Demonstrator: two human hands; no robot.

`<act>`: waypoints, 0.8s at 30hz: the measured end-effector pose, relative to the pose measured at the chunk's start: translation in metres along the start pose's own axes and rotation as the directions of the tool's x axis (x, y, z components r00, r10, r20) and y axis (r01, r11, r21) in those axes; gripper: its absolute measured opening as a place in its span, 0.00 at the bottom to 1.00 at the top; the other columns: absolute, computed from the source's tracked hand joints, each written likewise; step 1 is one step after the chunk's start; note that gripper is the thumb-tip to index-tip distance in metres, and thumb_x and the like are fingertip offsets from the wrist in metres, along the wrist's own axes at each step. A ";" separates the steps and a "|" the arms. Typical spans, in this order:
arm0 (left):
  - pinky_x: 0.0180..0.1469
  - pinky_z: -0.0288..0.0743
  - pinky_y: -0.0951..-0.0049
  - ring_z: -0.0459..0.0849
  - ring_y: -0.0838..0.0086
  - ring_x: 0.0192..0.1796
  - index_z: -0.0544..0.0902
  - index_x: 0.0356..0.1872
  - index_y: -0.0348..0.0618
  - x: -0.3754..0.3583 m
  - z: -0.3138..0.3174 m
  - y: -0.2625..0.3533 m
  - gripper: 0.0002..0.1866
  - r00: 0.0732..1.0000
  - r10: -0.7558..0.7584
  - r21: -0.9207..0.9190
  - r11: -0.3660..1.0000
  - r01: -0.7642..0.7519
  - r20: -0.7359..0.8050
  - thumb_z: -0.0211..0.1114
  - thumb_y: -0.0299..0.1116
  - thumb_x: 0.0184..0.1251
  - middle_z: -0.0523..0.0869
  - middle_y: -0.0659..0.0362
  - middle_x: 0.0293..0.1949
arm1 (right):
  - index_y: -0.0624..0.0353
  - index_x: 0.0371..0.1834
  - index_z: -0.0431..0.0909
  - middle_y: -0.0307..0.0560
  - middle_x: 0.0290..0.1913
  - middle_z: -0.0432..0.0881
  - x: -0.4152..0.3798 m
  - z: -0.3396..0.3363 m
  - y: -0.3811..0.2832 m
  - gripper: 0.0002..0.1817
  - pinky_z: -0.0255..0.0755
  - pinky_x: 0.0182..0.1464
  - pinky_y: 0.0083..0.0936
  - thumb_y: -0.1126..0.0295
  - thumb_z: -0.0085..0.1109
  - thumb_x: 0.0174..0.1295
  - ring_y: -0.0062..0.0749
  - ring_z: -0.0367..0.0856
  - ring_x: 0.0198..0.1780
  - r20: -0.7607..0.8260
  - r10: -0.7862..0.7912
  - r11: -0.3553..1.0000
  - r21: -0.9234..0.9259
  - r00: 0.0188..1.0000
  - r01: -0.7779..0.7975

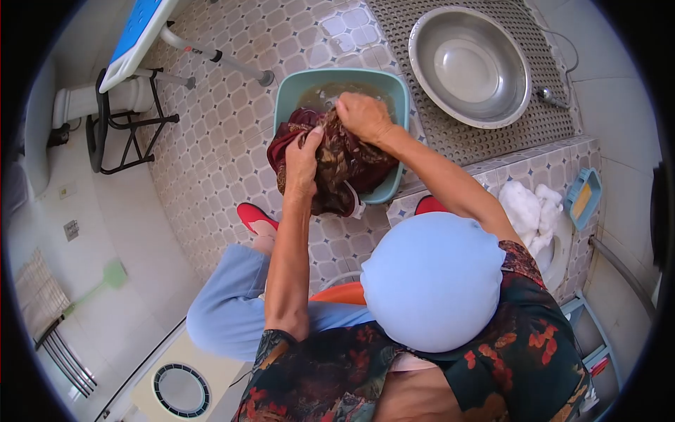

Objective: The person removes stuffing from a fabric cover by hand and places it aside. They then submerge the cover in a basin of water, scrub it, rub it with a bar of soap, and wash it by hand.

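A wet dark red and brown patterned garment point(351, 165) is bunched over the near part of a teal plastic basin point(402, 105), and some of it hangs over the near rim. My left hand point(302, 163) grips the cloth on its left side, thumb on top. Higher up, my right hand point(365, 116) is closed in a fist around another part of the same garment. Cloudy water point(316, 95) with some foam shows in the far part of the basin. A small white piece shows at the garment's lower edge.
A steel bowl point(517, 74) stands on a grey perforated mat point(450, 141) at the upper right, with a shower head point(552, 97) beside it. White foamy cloth point(524, 211) and a scrub brush point(583, 197) lie right. A blue-topped stool point(133, 32) stands upper left.
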State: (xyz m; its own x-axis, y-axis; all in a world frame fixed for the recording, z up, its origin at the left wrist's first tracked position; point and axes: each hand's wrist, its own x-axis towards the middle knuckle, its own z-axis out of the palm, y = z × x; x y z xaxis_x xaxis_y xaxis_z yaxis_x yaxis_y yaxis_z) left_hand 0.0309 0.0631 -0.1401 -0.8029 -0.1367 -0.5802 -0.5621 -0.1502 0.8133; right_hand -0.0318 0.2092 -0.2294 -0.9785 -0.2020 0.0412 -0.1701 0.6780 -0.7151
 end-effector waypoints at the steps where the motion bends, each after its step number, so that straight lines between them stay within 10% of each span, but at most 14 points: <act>1: 0.43 0.73 0.77 0.80 0.79 0.37 0.83 0.41 0.37 0.003 -0.003 0.004 0.14 0.991 0.136 0.127 0.983 -0.134 -0.007 0.63 0.39 0.67 0.84 0.62 0.37 | 0.56 0.35 0.75 0.50 0.43 0.83 -0.002 -0.013 0.000 0.11 0.76 0.43 0.47 0.61 0.50 0.66 0.55 0.82 0.40 0.004 -0.002 1.000 0.002 1.000 0.002; 3: 0.41 0.70 0.80 0.77 0.83 0.36 0.83 0.39 0.36 0.009 -0.006 0.017 0.14 0.951 0.308 0.310 0.905 -0.292 -0.003 0.63 0.39 0.69 0.84 0.63 0.34 | 0.59 0.43 0.77 0.56 0.47 0.81 0.004 -0.040 -0.007 0.16 0.72 0.51 0.44 0.59 0.59 0.61 0.56 0.80 0.49 -0.211 -0.244 0.958 0.100 0.947 0.269; 7: 0.36 0.70 0.82 0.76 0.84 0.35 0.82 0.40 0.34 0.003 0.007 0.060 0.15 0.862 0.506 0.390 0.789 -0.475 0.025 0.66 0.40 0.67 0.84 0.64 0.30 | 0.60 0.52 0.76 0.58 0.52 0.79 -0.001 -0.074 -0.057 0.26 0.70 0.56 0.40 0.56 0.68 0.54 0.55 0.77 0.53 -0.107 -0.474 0.764 0.443 0.874 0.469; 12: 0.39 0.75 0.79 0.81 0.80 0.42 0.83 0.42 0.41 0.010 0.005 0.058 0.15 0.625 0.780 0.407 0.571 -0.713 0.001 0.72 0.40 0.61 0.83 0.59 0.41 | 0.59 0.54 0.78 0.50 0.47 0.84 0.011 -0.054 -0.045 0.26 0.74 0.53 0.32 0.60 0.70 0.53 0.42 0.83 0.46 0.132 -0.227 0.913 0.374 0.965 0.163; 14: 0.42 0.75 0.77 0.82 0.78 0.43 0.83 0.43 0.40 0.011 -0.017 0.035 0.17 0.754 0.656 0.338 0.705 -0.624 0.025 0.73 0.40 0.59 0.83 0.57 0.43 | 0.60 0.49 0.80 0.39 0.45 0.85 0.020 -0.042 -0.022 0.15 0.75 0.48 0.20 0.68 0.65 0.60 0.21 0.81 0.43 0.127 -0.106 0.541 0.839 0.986 -0.050; 16: 0.44 0.76 0.76 0.82 0.75 0.44 0.83 0.45 0.40 0.014 -0.036 0.005 0.19 0.845 0.530 0.262 0.809 -0.527 0.065 0.74 0.40 0.58 0.82 0.56 0.45 | 0.59 0.49 0.80 0.35 0.44 0.83 0.020 -0.066 -0.020 0.13 0.75 0.47 0.20 0.69 0.63 0.62 0.21 0.81 0.42 0.241 0.076 0.277 0.927 0.967 -0.253; 19: 0.48 0.74 0.74 0.83 0.71 0.44 0.83 0.45 0.39 0.001 -0.040 -0.028 0.20 0.813 0.548 0.709 0.493 -0.503 0.196 0.75 0.40 0.56 0.82 0.55 0.39 | 0.60 0.45 0.82 0.38 0.42 0.84 0.031 -0.068 -0.005 0.13 0.75 0.45 0.21 0.67 0.66 0.58 0.20 0.81 0.42 0.176 0.206 0.159 0.965 0.963 -0.210; 21: 0.50 0.74 0.72 0.83 0.68 0.45 0.85 0.44 0.39 -0.002 -0.037 -0.033 0.17 0.900 0.419 0.943 0.236 -0.234 0.118 0.72 0.38 0.58 0.84 0.53 0.38 | 0.60 0.46 0.82 0.39 0.42 0.84 0.033 -0.062 0.003 0.14 0.75 0.45 0.21 0.67 0.66 0.59 0.21 0.81 0.43 0.146 0.212 0.137 0.975 0.966 -0.178; 24: 0.49 0.75 0.72 0.84 0.70 0.46 0.86 0.39 0.39 0.005 -0.039 -0.034 0.11 0.814 0.580 0.623 0.643 -0.446 -0.017 0.68 0.36 0.63 0.86 0.57 0.38 | 0.60 0.49 0.79 0.40 0.44 0.83 0.038 -0.048 0.019 0.14 0.75 0.47 0.22 0.68 0.63 0.61 0.22 0.81 0.44 0.046 0.247 0.194 0.976 0.968 -0.096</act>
State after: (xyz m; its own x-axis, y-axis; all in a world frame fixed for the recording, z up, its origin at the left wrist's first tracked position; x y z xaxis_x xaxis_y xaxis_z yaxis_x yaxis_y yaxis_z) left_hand 0.0536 0.0296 -0.1722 -0.9767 -0.2147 -0.0011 -0.1272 0.5741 0.8088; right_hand -0.0776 0.2483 -0.2083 -0.9838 -0.0610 -0.1687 0.1747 -0.5395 -0.8237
